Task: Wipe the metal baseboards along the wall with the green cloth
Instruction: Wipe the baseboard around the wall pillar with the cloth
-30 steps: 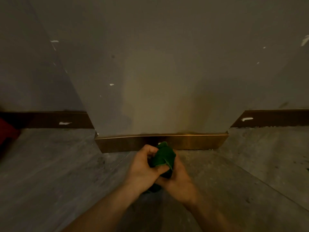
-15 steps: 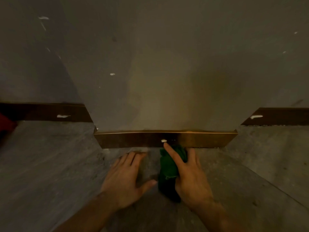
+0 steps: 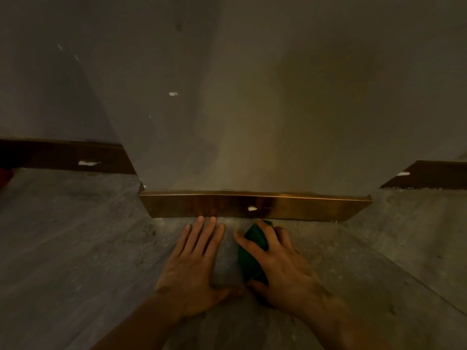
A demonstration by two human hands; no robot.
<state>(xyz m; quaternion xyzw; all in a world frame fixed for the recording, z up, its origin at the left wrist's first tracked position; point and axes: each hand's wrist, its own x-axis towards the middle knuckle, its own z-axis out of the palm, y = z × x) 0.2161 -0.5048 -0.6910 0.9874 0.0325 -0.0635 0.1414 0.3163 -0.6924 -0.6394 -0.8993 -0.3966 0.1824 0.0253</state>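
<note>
A shiny brass-coloured metal baseboard (image 3: 303, 208) runs along the foot of a grey column straight ahead, with a small white spot on its face. My left hand (image 3: 194, 263) lies flat on the floor, fingers straight, their tips just short of the baseboard. The green cloth (image 3: 252, 251) is bunched on the floor under my right hand (image 3: 280, 263), whose fingers curl over it. The cloth's far end sits close below the baseboard; whether it touches is unclear.
Darker baseboards (image 3: 65, 157) run along the back wall at the left and at the right (image 3: 429, 175), each with a white smear. The grey column wall (image 3: 252, 109) rises ahead. The floor (image 3: 75, 248) is grey stone. A red object (image 3: 3, 173) shows at the left edge.
My hands separated: the left let go of the cloth and went flat on the floor, sliding toward the baseboard. The right hand brought the cloth down to the floor and its pointing finger drew back.
</note>
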